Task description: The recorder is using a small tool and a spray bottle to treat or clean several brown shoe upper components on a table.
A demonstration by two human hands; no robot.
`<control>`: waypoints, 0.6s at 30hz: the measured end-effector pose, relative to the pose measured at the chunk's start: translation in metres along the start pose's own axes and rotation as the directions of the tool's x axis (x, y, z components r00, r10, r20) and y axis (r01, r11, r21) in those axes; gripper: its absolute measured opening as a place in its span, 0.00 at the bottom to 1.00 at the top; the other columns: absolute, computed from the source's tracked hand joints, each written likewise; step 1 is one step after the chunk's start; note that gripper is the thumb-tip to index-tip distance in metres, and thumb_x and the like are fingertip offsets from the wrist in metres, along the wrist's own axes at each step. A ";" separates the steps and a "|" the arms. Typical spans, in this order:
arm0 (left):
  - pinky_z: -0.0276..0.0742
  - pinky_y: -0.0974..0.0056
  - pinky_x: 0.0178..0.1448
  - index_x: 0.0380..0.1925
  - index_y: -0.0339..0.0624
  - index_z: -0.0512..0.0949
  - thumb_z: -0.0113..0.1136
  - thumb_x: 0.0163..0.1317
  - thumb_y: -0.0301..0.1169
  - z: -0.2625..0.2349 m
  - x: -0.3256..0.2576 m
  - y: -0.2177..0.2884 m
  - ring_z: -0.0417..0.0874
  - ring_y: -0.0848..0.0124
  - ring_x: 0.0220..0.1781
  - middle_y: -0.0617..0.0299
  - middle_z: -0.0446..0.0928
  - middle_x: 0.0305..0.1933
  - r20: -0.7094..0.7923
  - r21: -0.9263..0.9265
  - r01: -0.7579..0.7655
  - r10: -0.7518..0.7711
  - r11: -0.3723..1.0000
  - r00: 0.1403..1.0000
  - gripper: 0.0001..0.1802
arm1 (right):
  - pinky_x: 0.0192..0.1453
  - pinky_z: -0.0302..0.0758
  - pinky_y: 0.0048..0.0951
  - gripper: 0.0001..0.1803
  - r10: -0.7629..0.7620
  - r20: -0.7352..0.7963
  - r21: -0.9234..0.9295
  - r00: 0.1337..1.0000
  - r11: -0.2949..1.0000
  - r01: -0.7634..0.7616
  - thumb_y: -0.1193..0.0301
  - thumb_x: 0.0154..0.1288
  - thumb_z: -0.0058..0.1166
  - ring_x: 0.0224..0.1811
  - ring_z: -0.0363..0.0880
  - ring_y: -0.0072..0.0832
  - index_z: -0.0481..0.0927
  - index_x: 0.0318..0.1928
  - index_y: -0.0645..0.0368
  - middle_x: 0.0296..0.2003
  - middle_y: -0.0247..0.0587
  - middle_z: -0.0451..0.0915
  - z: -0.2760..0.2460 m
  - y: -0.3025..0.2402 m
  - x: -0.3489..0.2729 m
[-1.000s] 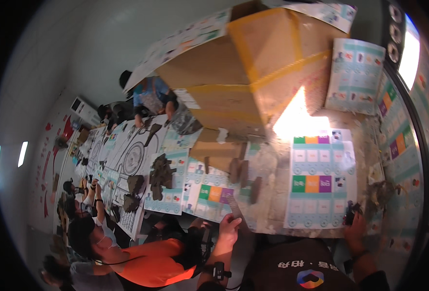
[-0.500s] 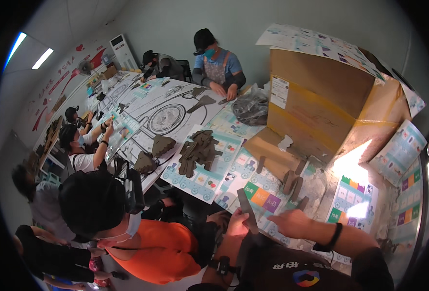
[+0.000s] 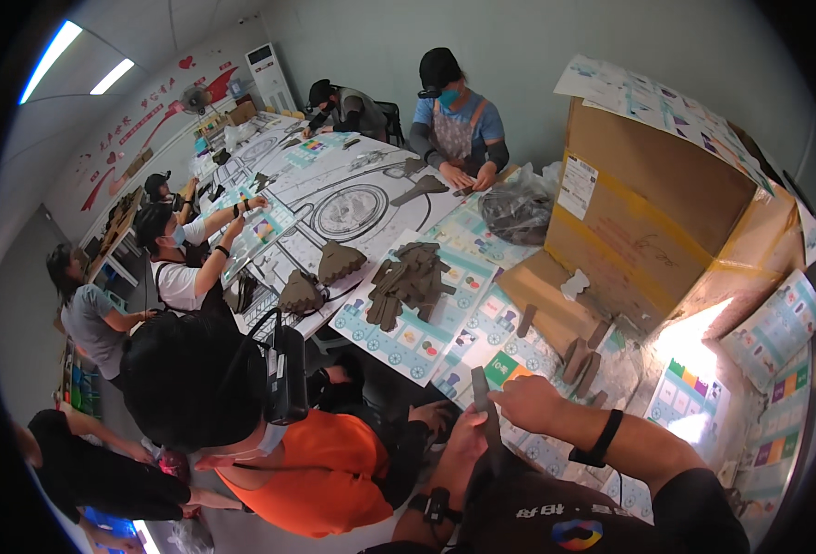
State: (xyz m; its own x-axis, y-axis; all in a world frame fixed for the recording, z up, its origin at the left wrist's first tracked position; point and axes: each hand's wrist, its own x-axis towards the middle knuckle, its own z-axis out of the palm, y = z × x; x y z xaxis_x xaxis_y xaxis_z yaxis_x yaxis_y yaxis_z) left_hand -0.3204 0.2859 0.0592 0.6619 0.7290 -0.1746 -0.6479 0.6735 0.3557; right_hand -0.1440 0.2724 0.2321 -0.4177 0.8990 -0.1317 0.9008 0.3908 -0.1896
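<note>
In my left hand (image 3: pixel 466 441), near the bottom of the view, is a flat grey-brown strip (image 3: pixel 486 406) that looks like clay, held tilted upward. My fingers and thumb close on its left side. My right hand (image 3: pixel 528 403) comes in from the right, its fingers curled against the strip's upper right side; whether anything small is in them is hidden. Beyond my hands, several similar strips (image 3: pixel 576 358) lie by the cardboard. A heap of grey-brown pieces (image 3: pixel 408 284) rests on a printed sheet (image 3: pixel 408 356).
A large cardboard box (image 3: pixel 643 208) stands at the right back, a dark plastic bag (image 3: pixel 519 205) beside it. At my left sits a person in an orange top (image 3: pixel 325 471). Fan-shaped pieces (image 3: pixel 341 263) lie on the long table (image 3: pixel 283 205), where other people work.
My right hand has moved left, from beside the strip to against it. The strip now stands more upright in my left hand. The view has shifted, so the surroundings sit further right.
</note>
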 end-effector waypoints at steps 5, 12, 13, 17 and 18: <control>0.83 0.64 0.52 0.53 0.38 0.77 0.64 0.60 0.25 -0.016 0.005 0.000 0.85 0.68 0.44 0.62 0.81 0.44 -0.081 0.021 0.017 -0.015 1.000 0.997 0.20 | 0.47 0.82 0.47 0.21 0.054 0.093 0.005 0.994 0.998 -0.055 0.64 0.66 0.53 0.44 0.86 0.44 0.81 0.59 0.47 0.40 0.45 0.86 -0.007 0.001 -0.017; 0.83 0.61 0.45 0.41 0.36 0.77 0.65 0.59 0.16 -0.049 0.032 0.039 0.85 0.67 0.39 0.63 0.79 0.35 -0.513 0.277 -0.083 0.221 0.957 0.830 0.12 | 0.55 0.81 0.48 0.24 0.330 0.331 0.167 0.884 0.902 -0.399 0.62 0.68 0.48 0.51 0.86 0.45 0.81 0.63 0.47 0.48 0.47 0.87 0.095 0.054 -0.167; 0.83 0.61 0.43 0.39 0.36 0.77 0.66 0.58 0.16 -0.045 0.044 0.052 0.85 0.67 0.37 0.64 0.78 0.34 -0.600 0.331 -0.051 0.252 0.942 0.760 0.11 | 0.56 0.81 0.47 0.24 0.410 0.350 0.147 0.842 0.864 -0.482 0.62 0.68 0.48 0.52 0.86 0.44 0.81 0.63 0.46 0.49 0.48 0.87 0.111 0.058 -0.196; 0.82 0.60 0.35 0.37 0.37 0.80 0.65 0.59 0.23 -0.096 0.105 0.110 0.85 0.65 0.34 0.58 0.82 0.36 -0.656 0.565 0.036 0.423 0.824 0.624 0.07 | 0.58 0.80 0.45 0.23 0.642 0.376 0.159 0.669 0.666 -0.729 0.60 0.67 0.47 0.51 0.87 0.45 0.86 0.58 0.45 0.48 0.46 0.88 0.167 0.053 -0.287; 0.82 0.58 0.35 0.37 0.34 0.81 0.66 0.60 0.26 -0.077 0.127 0.117 0.86 0.61 0.33 0.56 0.83 0.36 -0.636 0.557 0.056 0.382 0.829 0.670 0.08 | 0.58 0.80 0.45 0.23 0.669 0.381 0.161 0.638 0.632 -0.758 0.60 0.67 0.47 0.51 0.87 0.45 0.86 0.58 0.45 0.48 0.46 0.88 0.177 0.046 -0.305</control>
State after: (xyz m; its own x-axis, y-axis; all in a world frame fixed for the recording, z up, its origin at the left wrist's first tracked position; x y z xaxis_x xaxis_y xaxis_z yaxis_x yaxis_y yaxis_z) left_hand -0.3412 0.4663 0.0082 -0.0436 0.8238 -0.5652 -0.2901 0.5310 0.7962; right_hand 0.0033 -0.0186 0.0909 0.2909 0.7597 -0.5815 0.8665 -0.4669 -0.1765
